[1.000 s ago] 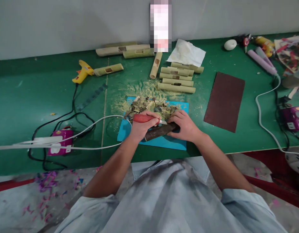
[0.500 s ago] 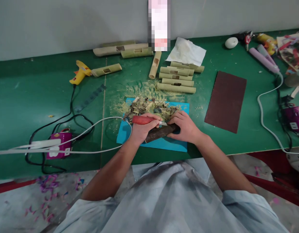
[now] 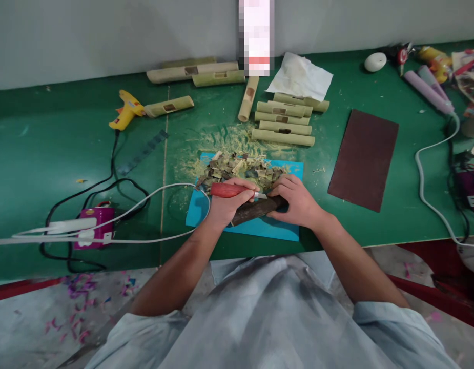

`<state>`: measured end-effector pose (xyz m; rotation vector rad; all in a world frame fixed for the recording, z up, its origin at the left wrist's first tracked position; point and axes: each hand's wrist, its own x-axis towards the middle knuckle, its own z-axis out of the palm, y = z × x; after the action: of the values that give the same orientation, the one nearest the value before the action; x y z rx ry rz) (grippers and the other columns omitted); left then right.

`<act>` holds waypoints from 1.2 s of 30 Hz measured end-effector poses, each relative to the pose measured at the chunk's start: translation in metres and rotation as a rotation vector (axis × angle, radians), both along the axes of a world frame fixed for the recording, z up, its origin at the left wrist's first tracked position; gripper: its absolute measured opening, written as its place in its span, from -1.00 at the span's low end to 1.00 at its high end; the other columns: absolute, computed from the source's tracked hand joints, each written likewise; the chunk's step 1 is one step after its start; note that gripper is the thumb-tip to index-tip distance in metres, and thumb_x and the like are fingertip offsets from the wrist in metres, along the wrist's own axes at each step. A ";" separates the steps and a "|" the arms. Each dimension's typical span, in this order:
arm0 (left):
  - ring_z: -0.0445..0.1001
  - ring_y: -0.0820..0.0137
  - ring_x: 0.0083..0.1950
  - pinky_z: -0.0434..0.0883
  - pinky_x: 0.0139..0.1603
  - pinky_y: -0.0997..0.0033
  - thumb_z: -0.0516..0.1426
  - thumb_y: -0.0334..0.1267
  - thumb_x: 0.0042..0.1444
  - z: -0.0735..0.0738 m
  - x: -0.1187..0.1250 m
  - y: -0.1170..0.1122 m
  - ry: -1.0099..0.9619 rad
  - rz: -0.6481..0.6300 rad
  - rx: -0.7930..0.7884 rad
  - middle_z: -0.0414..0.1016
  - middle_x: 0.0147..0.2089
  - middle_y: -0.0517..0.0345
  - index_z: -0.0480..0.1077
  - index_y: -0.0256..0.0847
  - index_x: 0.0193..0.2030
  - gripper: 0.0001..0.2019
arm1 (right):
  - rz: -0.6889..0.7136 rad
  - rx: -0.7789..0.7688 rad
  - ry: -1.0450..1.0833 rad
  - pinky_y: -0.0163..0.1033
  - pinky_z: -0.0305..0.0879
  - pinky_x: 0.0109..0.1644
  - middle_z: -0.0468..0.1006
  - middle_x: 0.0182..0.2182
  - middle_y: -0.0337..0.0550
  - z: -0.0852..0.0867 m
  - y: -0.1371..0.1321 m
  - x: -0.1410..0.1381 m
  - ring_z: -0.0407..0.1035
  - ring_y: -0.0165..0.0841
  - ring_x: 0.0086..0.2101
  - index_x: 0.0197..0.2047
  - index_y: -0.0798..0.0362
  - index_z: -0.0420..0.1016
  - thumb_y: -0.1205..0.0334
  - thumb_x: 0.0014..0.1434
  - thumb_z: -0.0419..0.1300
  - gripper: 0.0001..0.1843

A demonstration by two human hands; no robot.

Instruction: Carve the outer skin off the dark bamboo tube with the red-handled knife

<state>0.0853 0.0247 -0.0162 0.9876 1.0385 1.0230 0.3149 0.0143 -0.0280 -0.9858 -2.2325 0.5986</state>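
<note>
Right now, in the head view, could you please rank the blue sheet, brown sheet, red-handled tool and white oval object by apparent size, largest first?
1. Blue sheet, partly covered
2. Brown sheet
3. Red-handled tool, partly hidden
4. White oval object

Dark tube [image 3: 255, 210] partly behind right fingers [image 3: 284, 185], pixelated screen [image 3: 256, 33] cut off at top

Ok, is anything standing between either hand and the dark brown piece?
Nothing visible is. The right hand grips the right end of the dark brown piece directly; the left hand, holding the red-handled tool, is close by its left end. The scraps lie beyond the piece, not between.
</note>
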 end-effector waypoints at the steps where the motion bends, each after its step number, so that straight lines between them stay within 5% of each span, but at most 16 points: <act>1: 0.57 0.48 -0.43 0.56 -0.30 0.46 0.46 -0.15 -0.04 0.000 0.000 0.000 0.000 0.001 0.000 0.71 -0.27 0.10 0.61 -0.22 -0.36 -0.78 | 0.000 0.004 -0.001 0.11 0.38 0.08 0.58 -0.19 -0.05 0.000 0.000 0.000 0.43 -0.10 -0.10 -0.10 -0.02 0.48 0.04 0.12 0.43 -0.65; 36: 0.55 0.42 -0.39 0.48 -0.28 0.39 0.34 -0.21 0.06 0.006 -0.001 -0.003 0.149 -0.011 0.148 0.65 -0.37 0.14 0.54 -0.20 -0.42 -0.86 | -0.021 0.049 -0.024 0.08 0.36 0.03 0.58 -0.22 -0.05 -0.006 -0.002 0.001 0.42 -0.11 -0.15 -0.13 -0.02 0.48 -0.05 0.12 0.43 -0.62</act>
<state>0.0840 0.0214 -0.0103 1.2040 1.0898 1.0405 0.3155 0.0127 -0.0336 -0.9957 -2.2442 0.5234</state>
